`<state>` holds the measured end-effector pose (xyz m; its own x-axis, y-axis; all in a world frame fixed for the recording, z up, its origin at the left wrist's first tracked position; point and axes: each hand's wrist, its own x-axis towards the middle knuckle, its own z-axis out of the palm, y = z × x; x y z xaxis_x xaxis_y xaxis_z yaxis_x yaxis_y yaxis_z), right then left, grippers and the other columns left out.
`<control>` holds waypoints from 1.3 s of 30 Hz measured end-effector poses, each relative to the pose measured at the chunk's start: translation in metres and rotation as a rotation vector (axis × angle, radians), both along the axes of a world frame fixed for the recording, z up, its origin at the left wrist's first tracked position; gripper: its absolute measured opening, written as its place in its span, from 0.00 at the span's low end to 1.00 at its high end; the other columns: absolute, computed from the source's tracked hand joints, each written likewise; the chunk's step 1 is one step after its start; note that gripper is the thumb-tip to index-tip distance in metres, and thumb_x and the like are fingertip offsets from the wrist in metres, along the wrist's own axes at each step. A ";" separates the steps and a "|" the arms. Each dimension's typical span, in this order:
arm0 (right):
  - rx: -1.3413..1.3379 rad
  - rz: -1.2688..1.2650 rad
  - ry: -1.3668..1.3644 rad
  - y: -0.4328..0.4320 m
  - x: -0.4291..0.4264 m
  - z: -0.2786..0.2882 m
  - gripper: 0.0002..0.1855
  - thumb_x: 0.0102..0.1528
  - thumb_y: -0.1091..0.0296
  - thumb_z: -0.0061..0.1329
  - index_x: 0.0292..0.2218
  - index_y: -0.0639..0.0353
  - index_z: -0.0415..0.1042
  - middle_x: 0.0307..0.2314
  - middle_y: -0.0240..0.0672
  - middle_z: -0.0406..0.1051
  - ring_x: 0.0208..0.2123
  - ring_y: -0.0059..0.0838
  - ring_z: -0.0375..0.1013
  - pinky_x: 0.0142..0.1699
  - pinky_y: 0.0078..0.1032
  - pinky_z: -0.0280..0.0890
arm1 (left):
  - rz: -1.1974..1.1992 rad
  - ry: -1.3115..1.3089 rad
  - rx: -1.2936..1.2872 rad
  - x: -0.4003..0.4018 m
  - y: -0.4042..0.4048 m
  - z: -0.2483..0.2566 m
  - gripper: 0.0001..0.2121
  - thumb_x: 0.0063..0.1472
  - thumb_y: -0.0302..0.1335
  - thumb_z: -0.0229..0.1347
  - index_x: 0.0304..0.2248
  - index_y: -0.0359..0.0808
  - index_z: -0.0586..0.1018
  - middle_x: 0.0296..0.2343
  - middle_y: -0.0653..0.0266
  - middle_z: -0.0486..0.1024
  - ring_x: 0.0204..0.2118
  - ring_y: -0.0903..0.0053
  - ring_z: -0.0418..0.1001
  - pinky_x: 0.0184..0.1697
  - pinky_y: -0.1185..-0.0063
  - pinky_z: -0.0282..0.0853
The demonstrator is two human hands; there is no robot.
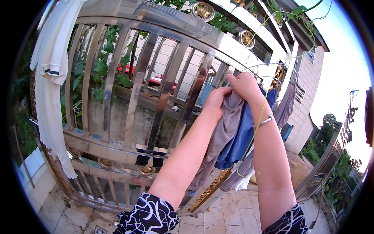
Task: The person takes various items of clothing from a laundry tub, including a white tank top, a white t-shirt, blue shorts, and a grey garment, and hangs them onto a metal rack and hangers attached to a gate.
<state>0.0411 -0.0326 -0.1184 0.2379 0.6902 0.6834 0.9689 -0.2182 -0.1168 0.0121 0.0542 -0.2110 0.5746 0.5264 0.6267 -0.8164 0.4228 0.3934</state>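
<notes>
My left hand (216, 101) pinches the upper edge of a thin grey garment (217, 137). Just above and to the right, my right hand (245, 83) is closed at the same garment's top; whether it also grips a hanger is hidden. The grey cloth hangs down in loose folds beside the gate. Directly behind it is a blue garment (236, 140). Wire hangers (270, 63) cluster beyond my right wrist, with another grey garment (285, 106) on the far side. A green vine tendril (257, 128) crosses in front of my right forearm.
A shiny metal gate (140, 87) with upright bars stands before me. A white long-sleeved garment (49, 102) hangs over its left end. Gold-patterned metal trim (211, 190) edges the gate's right post. Pale paving tiles (230, 207) lie below; a second gate (324, 166) is at right.
</notes>
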 end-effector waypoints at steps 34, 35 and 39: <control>-1.402 1.446 0.003 -0.193 -0.038 -0.455 0.15 0.52 0.58 0.37 0.29 0.62 0.68 0.20 0.35 0.69 0.21 0.24 0.67 0.29 0.22 0.62 | 0.871 2.426 0.100 -0.273 -0.439 -0.386 0.14 0.53 0.36 0.45 0.33 0.33 0.71 0.30 0.52 0.71 0.36 0.61 0.68 0.38 0.69 0.63; -1.441 1.528 -0.068 -0.207 -0.049 -0.465 0.15 0.52 0.58 0.37 0.29 0.62 0.68 0.20 0.35 0.69 0.21 0.24 0.67 0.29 0.22 0.62 | 0.824 2.428 0.051 -0.271 -0.456 -0.391 0.14 0.53 0.36 0.46 0.35 0.36 0.71 0.31 0.53 0.70 0.37 0.62 0.67 0.39 0.69 0.62; -1.631 1.527 -0.320 -0.268 -0.084 -0.496 0.17 0.52 0.57 0.34 0.27 0.61 0.67 0.23 0.46 0.68 0.28 0.45 0.67 0.34 0.34 0.61 | 0.855 2.397 -0.248 -0.263 -0.526 -0.397 0.12 0.51 0.34 0.47 0.32 0.37 0.73 0.30 0.54 0.71 0.36 0.62 0.68 0.37 0.70 0.63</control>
<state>-0.0426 -0.3005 -0.6148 -0.8142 0.0249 -0.5800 0.3968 0.7531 -0.5247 -0.2510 -0.4720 -0.6081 -0.3675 0.8135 -0.4507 0.6986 0.5613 0.4437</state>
